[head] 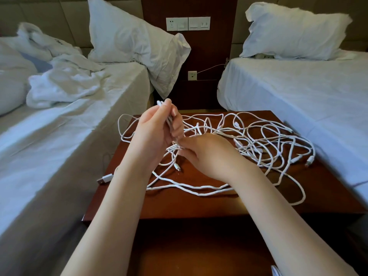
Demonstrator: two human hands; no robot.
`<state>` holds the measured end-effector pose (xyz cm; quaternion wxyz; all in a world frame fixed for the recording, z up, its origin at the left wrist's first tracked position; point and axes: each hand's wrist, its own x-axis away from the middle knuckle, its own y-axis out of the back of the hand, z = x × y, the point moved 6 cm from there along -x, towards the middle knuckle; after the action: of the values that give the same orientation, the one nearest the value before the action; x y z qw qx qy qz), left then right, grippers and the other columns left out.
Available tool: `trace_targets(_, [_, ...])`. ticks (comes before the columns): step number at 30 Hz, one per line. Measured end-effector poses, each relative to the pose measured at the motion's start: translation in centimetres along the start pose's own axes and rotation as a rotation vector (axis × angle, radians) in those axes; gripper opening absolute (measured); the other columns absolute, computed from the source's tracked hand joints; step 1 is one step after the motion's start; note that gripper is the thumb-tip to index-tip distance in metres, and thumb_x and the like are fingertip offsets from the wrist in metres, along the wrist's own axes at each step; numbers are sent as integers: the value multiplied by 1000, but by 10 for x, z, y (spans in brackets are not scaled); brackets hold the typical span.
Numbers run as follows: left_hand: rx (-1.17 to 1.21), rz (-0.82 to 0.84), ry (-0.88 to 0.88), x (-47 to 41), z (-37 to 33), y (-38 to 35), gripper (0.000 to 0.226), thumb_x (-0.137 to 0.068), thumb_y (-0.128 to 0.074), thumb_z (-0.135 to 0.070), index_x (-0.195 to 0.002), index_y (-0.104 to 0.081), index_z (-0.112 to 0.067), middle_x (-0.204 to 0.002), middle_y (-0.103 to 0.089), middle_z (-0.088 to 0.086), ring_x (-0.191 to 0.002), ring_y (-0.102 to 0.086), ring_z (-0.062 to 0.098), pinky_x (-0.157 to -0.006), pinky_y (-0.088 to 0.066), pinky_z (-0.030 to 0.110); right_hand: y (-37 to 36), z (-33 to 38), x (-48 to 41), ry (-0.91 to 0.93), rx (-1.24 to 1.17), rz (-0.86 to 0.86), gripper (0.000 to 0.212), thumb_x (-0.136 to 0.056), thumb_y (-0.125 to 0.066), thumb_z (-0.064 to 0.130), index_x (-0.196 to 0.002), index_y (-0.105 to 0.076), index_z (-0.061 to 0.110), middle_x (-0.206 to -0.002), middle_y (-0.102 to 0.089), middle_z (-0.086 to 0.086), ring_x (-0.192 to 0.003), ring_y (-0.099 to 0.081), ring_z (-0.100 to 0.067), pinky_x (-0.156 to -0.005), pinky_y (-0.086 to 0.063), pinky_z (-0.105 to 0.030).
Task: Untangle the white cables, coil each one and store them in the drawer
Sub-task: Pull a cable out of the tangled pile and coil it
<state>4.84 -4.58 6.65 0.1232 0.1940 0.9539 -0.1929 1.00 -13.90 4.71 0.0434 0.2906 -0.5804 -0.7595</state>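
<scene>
At the far left is a bed (59,136) with rumpled white linen (63,86) and a pillow (129,36) propped at its head. A USB plug (104,178) pokes out past the left edge of the bench (199,204), just beside my left forearm.

My left grip (157,128) is raised above the bench, palm turned inward, fingers curled round a few strands of the cables (268,142); one white end sticks up above my fingertips. The strands run down from it into my right grip (205,154), which sits lower, back of the hand toward me, with thumb and fingers closed on the strands just under the left one.

The rest of the cables lie in one loose white tangle on the bench, spread mostly to the right, with a long loop trailing toward the near right corner.

Behind the bench, sockets (188,23) sit on the dark wall panel. On the right stands a second bed (298,92) with its own pillow (294,30).
</scene>
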Motion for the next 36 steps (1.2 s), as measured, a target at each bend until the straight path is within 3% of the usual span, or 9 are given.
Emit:
trace_targets(2, [6,-136,-33,-3,-2,11,37,-105,-32,-20,-71,-43,-11,-51,-38,-4,-46,-33,10,-46,-32,20,1,0,1,-24,-5,23,28,-101,-47,33,-122,-63,24,-67,-51,5,-65,-49,-18,-61,-38,-31])
trace_targets(4, [9,-263,-69,-6,-4,28,36,-105,-32,-19,-71,-43,-11,-49,-39,-4,-45,-35,10,-47,-29,21,0,0,1,-61,-40,109,31,-102,-42,36,-127,-60,31,-81,-65,2,-78,-59,-19,-73,-48,-33])
trace_targets(8, [-42,-429,-110,-8,0,57,36,-104,-33,-18,-70,-44,-13,-48,-46,-4,-46,-40,11,-51,-32,25,-3,11,0,-86,-57,189,32,-102,-40,40,-127,-59,33,-104,-69,1,-99,-61,-22,-84,-49,-34])
trace_targets(11, [-275,-527,-181,-5,1,69,40,-102,-35,-19,-63,-47,-17,-50,-50,-3,-50,-43,15,-51,-33,25,-3,18,1,-84,-59,234,27,-101,-43,40,-109,-66,30,-91,-67,4,-90,-61,-20,-83,-51,-37])
trace_targets(14, [-588,-590,-263,-1,2,76,48,-101,-37,-20,-57,-52,-7,-52,-52,5,-51,-46,13,-54,-37,23,2,17,2,-62,-64,241,29,-100,-46,36,-76,-57,26,-71,-57,7,-68,-53,-10,-67,-47,-31])
trace_targets(17, [-831,-570,-256,-2,7,76,50,-101,-39,-18,-58,-53,1,-50,-51,0,-48,-48,5,-56,-35,11,10,18,1,-49,-34,190,32,-100,-47,36,-71,-54,25,-63,-49,8,-60,-46,-7,-58,-33,-24])
trace_targets(20, [-947,-525,-242,-3,16,71,45,-101,-42,-15,-57,-46,-4,-55,-54,4,-49,-50,3,-53,-35,7,19,15,2,-61,-35,110,28,-99,-49,38,-83,-65,21,-63,-50,9,-62,-48,-7,-59,-37,-24])
trace_targets(31, [-1086,-285,-28,-7,40,56,41,-102,-40,-21,-61,-38,-15,-64,-50,3,-57,-46,13,-51,-35,14,42,-12,6,-63,-72,-233,18,-90,-66,32,-80,-72,18,-51,-38,18,-50,-41,-1,-52,-27,-18])
trace_targets(36, [-935,-147,50,-6,50,45,42,-102,-41,-24,-61,-37,-13,-51,-45,-1,-47,-43,9,-52,-37,27,51,-18,8,-16,-37,-405,23,-86,-64,35,-79,-73,16,-55,-59,7,-49,-50,-9,-49,-36,-18])
